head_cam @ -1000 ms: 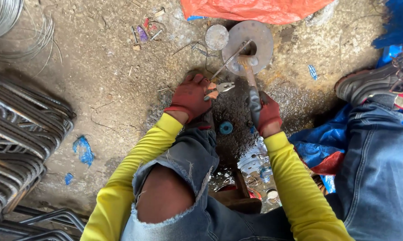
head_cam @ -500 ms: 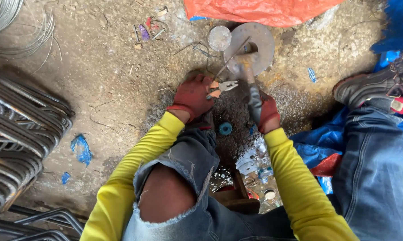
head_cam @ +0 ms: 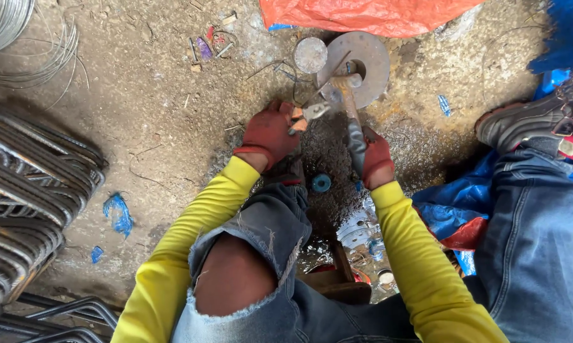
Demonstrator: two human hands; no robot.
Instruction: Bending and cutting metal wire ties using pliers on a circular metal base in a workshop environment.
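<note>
While the left hand grips pliers, the right hand clasps a hammer — both gloved.

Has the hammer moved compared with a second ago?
Yes. The hammer head has come down closer to the round metal disc, held in the right hand.

- One camera only, worn on the person's head, looking almost straight down.
- It faces the dirt ground in front of the seated person, close enough that both yellow sleeves and a torn denim knee fill the lower frame.
- The left hand and right hand sit near the middle.
- No second view, so nothing is shared.
</note>
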